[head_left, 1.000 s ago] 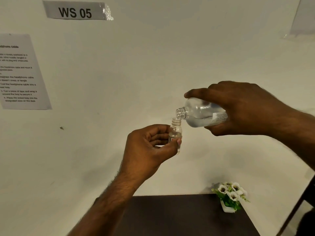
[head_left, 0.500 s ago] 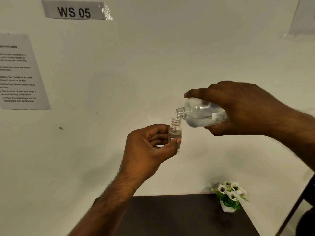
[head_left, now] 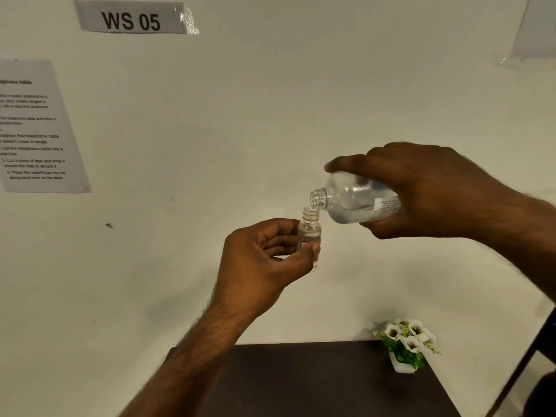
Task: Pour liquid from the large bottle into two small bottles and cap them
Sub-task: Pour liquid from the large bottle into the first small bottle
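My right hand (head_left: 433, 191) grips the large clear bottle (head_left: 352, 200), tipped almost on its side with its uncapped neck pointing left and down. Clear liquid lies along its lower side. My left hand (head_left: 258, 260) holds a small clear bottle (head_left: 309, 233) upright between thumb and fingers, its open mouth right under the large bottle's neck. Both are held in the air in front of a white wall, above the table. A second small bottle and the caps are out of view.
A dark brown table (head_left: 316, 383) shows at the bottom, with a small white pot of white flowers (head_left: 406, 344) at its far right corner. On the wall hang a "WS 05" label (head_left: 131, 18) and a printed sheet (head_left: 36, 127).
Both hands and bottles hold nearly the same pose; the large bottle stays tipped over the small bottle's mouth.
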Demonstrator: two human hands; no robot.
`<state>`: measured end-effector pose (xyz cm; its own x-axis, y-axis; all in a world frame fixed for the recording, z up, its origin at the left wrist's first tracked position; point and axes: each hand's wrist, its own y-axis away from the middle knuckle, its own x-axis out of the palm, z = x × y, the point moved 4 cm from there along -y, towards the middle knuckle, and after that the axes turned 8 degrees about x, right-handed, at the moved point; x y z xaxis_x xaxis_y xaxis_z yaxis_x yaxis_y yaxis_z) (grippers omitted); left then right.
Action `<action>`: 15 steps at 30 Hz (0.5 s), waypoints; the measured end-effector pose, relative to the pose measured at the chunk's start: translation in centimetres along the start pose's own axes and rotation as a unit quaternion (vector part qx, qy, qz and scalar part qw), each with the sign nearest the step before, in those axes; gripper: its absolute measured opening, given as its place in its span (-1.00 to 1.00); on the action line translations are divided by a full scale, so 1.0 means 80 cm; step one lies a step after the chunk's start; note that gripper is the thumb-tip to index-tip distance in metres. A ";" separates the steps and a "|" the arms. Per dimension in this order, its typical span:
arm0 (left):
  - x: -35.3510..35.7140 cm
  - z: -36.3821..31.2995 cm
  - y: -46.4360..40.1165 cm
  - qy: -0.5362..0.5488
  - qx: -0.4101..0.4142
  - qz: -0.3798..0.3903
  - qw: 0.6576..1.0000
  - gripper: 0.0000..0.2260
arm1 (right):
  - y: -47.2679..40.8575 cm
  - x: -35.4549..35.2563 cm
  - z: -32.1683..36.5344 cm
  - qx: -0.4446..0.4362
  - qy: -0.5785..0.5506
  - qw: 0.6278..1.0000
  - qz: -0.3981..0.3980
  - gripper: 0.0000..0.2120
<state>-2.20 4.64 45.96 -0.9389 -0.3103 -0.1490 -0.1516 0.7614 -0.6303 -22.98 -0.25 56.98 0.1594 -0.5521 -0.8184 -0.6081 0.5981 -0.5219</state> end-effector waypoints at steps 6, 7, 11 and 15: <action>0.001 0.001 -0.001 0.003 0.000 0.003 1.000 -0.72 | 0.001 0.002 -0.001 -0.001 0.000 1.000 0.000 -0.18; 0.001 0.001 0.000 0.003 0.001 0.003 1.000 -0.72 | 0.001 0.003 -0.001 0.000 0.000 1.000 0.002 -0.18; 0.002 0.003 0.000 0.008 0.000 0.003 1.000 -0.72 | 0.001 0.002 -0.001 0.002 -0.003 1.000 0.007 -0.18; 0.003 0.005 -0.001 0.013 -0.002 0.003 1.000 -0.72 | 0.001 0.003 -0.002 0.002 -0.002 1.000 0.010 -0.18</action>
<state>-2.27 4.26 45.67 -0.9472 -0.2918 -0.1328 -0.1479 0.7652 -0.6265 -23.10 -0.45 56.81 0.1510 -0.5380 -0.8293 -0.6080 0.6110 -0.5070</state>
